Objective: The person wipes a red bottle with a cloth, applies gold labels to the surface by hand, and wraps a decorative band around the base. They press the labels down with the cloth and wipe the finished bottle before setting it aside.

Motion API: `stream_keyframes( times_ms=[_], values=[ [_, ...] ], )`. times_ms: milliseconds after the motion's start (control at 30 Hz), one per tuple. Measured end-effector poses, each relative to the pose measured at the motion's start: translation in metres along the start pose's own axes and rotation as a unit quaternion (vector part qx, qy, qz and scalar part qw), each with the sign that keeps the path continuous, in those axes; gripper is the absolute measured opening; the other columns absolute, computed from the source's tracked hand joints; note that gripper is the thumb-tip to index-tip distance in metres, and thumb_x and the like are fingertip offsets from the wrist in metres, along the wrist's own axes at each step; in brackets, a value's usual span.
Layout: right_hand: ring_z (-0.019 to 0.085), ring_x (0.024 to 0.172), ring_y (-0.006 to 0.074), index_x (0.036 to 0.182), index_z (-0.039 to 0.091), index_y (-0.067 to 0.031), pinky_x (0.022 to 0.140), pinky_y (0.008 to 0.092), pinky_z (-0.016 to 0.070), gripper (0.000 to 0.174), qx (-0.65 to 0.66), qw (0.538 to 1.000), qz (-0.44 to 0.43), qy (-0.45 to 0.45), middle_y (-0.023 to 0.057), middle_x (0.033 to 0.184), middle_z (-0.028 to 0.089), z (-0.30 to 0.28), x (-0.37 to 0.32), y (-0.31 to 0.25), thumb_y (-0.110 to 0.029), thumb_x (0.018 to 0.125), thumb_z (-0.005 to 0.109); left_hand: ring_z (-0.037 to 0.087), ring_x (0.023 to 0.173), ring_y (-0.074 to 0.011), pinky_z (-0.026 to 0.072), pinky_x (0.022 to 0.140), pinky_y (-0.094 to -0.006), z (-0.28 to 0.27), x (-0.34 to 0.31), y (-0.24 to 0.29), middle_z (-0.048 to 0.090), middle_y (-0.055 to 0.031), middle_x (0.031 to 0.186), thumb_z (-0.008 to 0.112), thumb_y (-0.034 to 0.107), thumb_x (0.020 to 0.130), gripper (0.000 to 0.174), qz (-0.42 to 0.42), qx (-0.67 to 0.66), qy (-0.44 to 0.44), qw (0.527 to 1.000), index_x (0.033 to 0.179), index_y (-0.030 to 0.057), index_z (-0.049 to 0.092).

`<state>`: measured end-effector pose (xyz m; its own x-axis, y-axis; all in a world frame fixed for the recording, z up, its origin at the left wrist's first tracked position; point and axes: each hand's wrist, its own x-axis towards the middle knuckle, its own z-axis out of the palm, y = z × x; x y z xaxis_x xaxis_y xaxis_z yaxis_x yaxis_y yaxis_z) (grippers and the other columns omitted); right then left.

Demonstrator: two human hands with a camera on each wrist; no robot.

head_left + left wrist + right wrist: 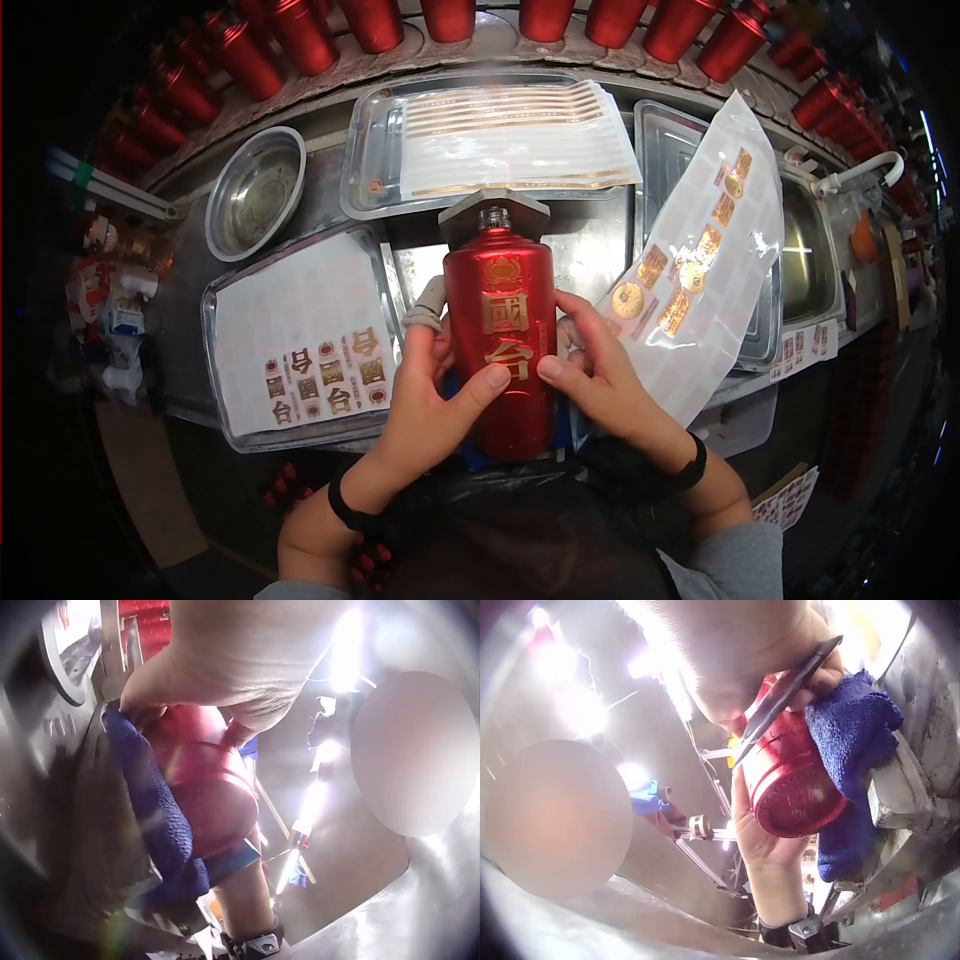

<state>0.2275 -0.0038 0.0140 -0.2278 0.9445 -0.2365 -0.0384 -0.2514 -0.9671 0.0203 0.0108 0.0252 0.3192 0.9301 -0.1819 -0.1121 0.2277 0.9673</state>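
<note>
A red bottle [500, 410] with gold characters leans back against a grey rest [548, 222], its threaded neck bare. My left hand [425, 390] grips its left side, thumb on the front by the lower character; a pale cover wraps one finger. On the other side my right hand [605, 385] holds the bottle, thumb near its lower front. The right wrist view shows a dark, thin pointed tool [787, 694] lying along that hand, beside the bottle. A blue cloth [154, 795] lies against the bottle near its base. The far fingers are partly hidden behind the bottle.
A tray [225, 405] with a sheet of gold character stickers stands left, below a metal bowl [255, 195]. Behind, another tray [365, 150] bears striped sheets. A clear sheet of gold stickers [700, 240] lies right, near a sink [808, 260]. Red bottles [300, 40] line the back conveyor.
</note>
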Motion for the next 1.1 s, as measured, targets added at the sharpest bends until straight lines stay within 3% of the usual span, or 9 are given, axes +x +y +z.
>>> stream_keyframes(
  times_ms=[100, 300, 400, 500, 600, 833, 933, 1100],
  values=[
    [0.045, 0.065, -0.0009, 0.148, 0.031, -0.0024, 0.056, 0.0156, 0.0353, 0.07, 0.018, 1.0, 0.004, 0.0, 0.0003, 0.097, 0.055, 0.001, 0.0, -0.001, -0.022, 0.092, 0.068, 0.039, 0.138, -0.0261, 0.0306, 0.114, -0.0398, -0.002, 0.001, 0.004, 0.033, -0.0213, 0.15, 0.07, 0.013, 0.089, 0.091, -0.035, -0.017, -0.012, 0.999, 0.153, -0.0031, 0.007],
    [0.045, 0.065, -0.0014, 0.147, 0.033, -0.0033, 0.057, 0.0153, 0.0357, 0.068, 0.014, 1.0, 0.013, -0.002, -0.0006, 0.095, 0.055, -0.002, 0.001, -0.002, -0.017, 0.091, 0.069, 0.04, 0.138, -0.0267, 0.0309, 0.114, -0.0401, -0.001, -0.001, 0.007, 0.034, -0.022, 0.15, 0.07, 0.013, 0.09, 0.09, -0.009, -0.008, -0.022, 1.0, 0.153, -0.004, 0.008],
    [0.047, 0.066, -0.0012, 0.145, 0.036, -0.0029, 0.057, 0.0151, 0.0371, 0.064, 0.028, 0.999, 0.013, 0.024, -0.0009, 0.093, 0.054, -0.001, 0.007, -0.005, -0.015, 0.091, 0.068, 0.043, 0.135, -0.0261, 0.0338, 0.113, -0.0397, -0.005, 0.006, 0.006, 0.038, -0.0228, 0.148, 0.07, 0.015, 0.09, 0.087, 0.015, 0.004, -0.016, 1.0, 0.151, -0.0045, 0.011],
    [0.049, 0.067, -0.0007, 0.138, 0.04, -0.0014, 0.058, 0.0145, 0.0385, 0.056, 0.032, 0.998, -0.007, 0.062, -0.0017, 0.088, 0.054, 0.003, 0.015, -0.015, -0.014, 0.091, 0.068, 0.052, 0.127, -0.0219, 0.0449, 0.103, -0.0353, 0.002, 0.017, 0.015, 0.045, -0.02, 0.143, 0.067, 0.014, 0.092, 0.076, 0.016, -0.023, 0.025, 0.999, 0.15, 0.0009, 0.02],
    [0.052, 0.067, -0.0005, 0.129, 0.043, -0.001, 0.057, 0.0143, 0.0397, 0.048, 0.035, 0.994, -0.048, 0.094, -0.0024, 0.084, 0.053, 0.016, 0.025, -0.023, -0.014, 0.091, 0.07, 0.051, 0.127, -0.024, 0.0435, 0.105, -0.0347, 0.003, 0.023, 0.014, 0.046, -0.0237, 0.14, 0.068, 0.014, 0.092, 0.076, 0.01, -0.03, 0.037, 0.999, 0.147, -0.0052, 0.02],
    [0.051, 0.065, -0.001, 0.123, 0.042, -0.003, 0.053, 0.0152, 0.0402, 0.047, -0.054, 0.991, -0.059, 0.11, -0.0025, 0.08, 0.053, 0.011, 0.031, -0.009, -0.019, 0.091, 0.072, 0.053, 0.124, -0.0241, 0.0449, 0.103, -0.0341, 0.004, 0.023, 0.011, 0.048, -0.0256, 0.137, 0.069, 0.016, 0.092, 0.075, 0.019, -0.063, 0.061, 0.996, 0.146, -0.0067, 0.021],
    [0.045, 0.063, -0.0012, 0.119, 0.044, -0.0031, 0.053, 0.015, 0.0378, 0.044, 0.024, 0.993, -0.04, 0.109, -0.0035, 0.079, 0.051, 0.015, 0.031, -0.026, -0.02, 0.09, 0.073, 0.056, 0.121, -0.0239, 0.0466, 0.1, -0.0336, 0.006, 0.027, 0.014, 0.051, -0.0256, 0.133, 0.07, 0.018, 0.092, 0.075, 0.016, -0.042, 0.07, 0.997, 0.145, -0.0076, 0.025],
    [0.049, 0.068, 0.0021, 0.114, 0.045, -0.003, 0.056, 0.0175, 0.0414, 0.041, -0.045, 0.988, -0.069, 0.132, 0.0, 0.082, 0.054, 0.015, 0.039, -0.015, -0.021, 0.09, 0.073, 0.06, 0.114, -0.0221, 0.0504, 0.094, -0.0317, 0.009, 0.034, 0.013, 0.058, -0.0226, 0.124, 0.072, 0.021, 0.091, 0.07, 0.021, -0.046, 0.091, 0.995, 0.141, -0.0076, 0.031]
  ],
)
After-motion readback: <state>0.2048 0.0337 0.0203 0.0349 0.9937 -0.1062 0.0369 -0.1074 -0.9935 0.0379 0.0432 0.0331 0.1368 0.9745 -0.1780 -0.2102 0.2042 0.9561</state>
